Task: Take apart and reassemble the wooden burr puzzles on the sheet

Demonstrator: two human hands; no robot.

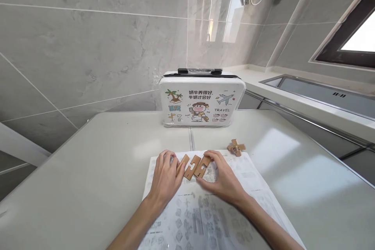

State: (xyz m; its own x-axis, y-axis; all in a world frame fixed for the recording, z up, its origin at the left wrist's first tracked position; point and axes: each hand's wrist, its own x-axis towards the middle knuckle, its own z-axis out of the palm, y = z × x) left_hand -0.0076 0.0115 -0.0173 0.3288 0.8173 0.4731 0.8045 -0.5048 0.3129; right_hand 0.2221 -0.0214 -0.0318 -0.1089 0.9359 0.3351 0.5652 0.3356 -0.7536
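Observation:
Three flat brown wooden puzzle pieces lie side by side on a printed sheet. My left hand [165,174] is closed on the plain-looking left piece [183,162], partly covering it. Next to that piece is the middle notched piece [191,168], with a small dark mark near its lower end. My right hand [222,177] pinches the right notched piece [202,167] at its two ends, thumb below and fingers above. This piece also bears a dark mark. Beyond my right hand sits a cross-shaped wooden puzzle [236,147], put together from interlocked pieces.
The instruction sheet [202,218], printed with small diagrams, spreads under my hands on the white table [96,172]. A white cartoon-printed case [202,101] with a black handle stands at the table's far edge. Behind is a grey tiled wall; a counter with a sink [322,93] is at right.

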